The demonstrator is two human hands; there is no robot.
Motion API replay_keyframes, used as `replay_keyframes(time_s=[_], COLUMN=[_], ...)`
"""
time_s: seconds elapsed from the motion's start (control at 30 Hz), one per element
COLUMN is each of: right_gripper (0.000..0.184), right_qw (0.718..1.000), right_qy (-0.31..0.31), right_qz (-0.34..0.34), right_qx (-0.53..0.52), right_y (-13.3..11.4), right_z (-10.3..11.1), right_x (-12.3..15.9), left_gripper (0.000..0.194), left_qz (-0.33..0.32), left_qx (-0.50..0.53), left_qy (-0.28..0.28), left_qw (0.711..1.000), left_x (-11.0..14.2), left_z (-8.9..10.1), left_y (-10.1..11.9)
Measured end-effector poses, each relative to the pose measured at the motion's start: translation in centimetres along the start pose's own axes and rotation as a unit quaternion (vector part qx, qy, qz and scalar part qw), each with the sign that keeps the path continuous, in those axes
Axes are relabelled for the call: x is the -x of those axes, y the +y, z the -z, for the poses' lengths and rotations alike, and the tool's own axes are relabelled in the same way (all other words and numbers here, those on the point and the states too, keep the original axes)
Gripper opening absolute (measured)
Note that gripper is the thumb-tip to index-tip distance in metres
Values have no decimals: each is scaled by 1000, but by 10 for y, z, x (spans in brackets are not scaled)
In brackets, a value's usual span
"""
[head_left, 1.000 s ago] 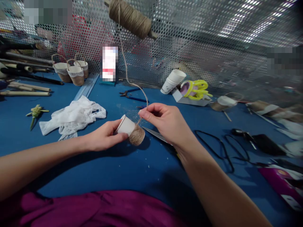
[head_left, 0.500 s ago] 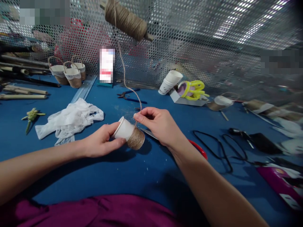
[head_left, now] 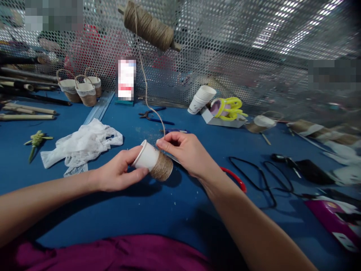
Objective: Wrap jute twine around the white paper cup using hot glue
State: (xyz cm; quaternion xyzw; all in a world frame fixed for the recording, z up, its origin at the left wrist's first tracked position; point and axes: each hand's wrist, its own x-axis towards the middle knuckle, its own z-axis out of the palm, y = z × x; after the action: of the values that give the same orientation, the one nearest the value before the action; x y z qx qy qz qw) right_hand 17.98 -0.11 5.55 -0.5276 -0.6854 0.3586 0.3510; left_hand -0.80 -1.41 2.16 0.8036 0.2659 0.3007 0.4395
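A white paper cup point(head_left: 148, 155) lies tilted in my left hand point(head_left: 120, 171), gripped by its rim end with the thumb outside and fingers at the mouth. Brown twine point(head_left: 161, 167) is wound around the cup's base half. My right hand point(head_left: 183, 150) pinches the loose twine close to the cup wall. From there the strand point(head_left: 146, 88) runs up to a large twine spool point(head_left: 148, 26) on a wooden rod in front of the mesh. Under my right hand are scissors, with a red handle point(head_left: 235, 178) showing and the blade partly covered.
White lace point(head_left: 87, 143) lies left of the cup, with small twine-wrapped baskets point(head_left: 86, 94) behind it. Pliers point(head_left: 156, 116), stacked paper cups point(head_left: 201, 99) and a box with yellow ties point(head_left: 227, 109) stand further back. A black cord point(head_left: 263, 177) and glue gun point(head_left: 287, 162) lie right.
My right hand has moved slightly down and left, bringing the twine close against the cup. The cup stays in my left hand, and the view has shifted a little.
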Motion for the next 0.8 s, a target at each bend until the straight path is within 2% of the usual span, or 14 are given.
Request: replay_keyframes(time_s=[0.17,0.3,0.43,0.53,0.67,0.8], right_gripper=[20,20,20,29,40,41], right_qw=[1000,1000,1000,998,995,982], right_qy=[-18,-21,-2,7,-70,-162], right_qz=[-10,-8,-22,-62,-65,-48], right_qx=[-15,-22,15,18,35,84], right_y=[0,1,4,4,0,-6], right_z=[-1,-2,-2,3,13,21], right_x=[1,0,-4,-6,-4,-1], left_gripper=[16,17,22,24,24,25], left_qz=[-15,5,65,108,105,72], left_qx=[-17,9,118,212,265,225], left_qy=[6,10,18,58,108,108], left_qw=[1000,1000,991,970,952,966], left_x=[-1,0,-2,-6,-11,-9], left_z=[1,0,-2,-4,-4,-2], left_y=[1,0,0,-2,-9,-11])
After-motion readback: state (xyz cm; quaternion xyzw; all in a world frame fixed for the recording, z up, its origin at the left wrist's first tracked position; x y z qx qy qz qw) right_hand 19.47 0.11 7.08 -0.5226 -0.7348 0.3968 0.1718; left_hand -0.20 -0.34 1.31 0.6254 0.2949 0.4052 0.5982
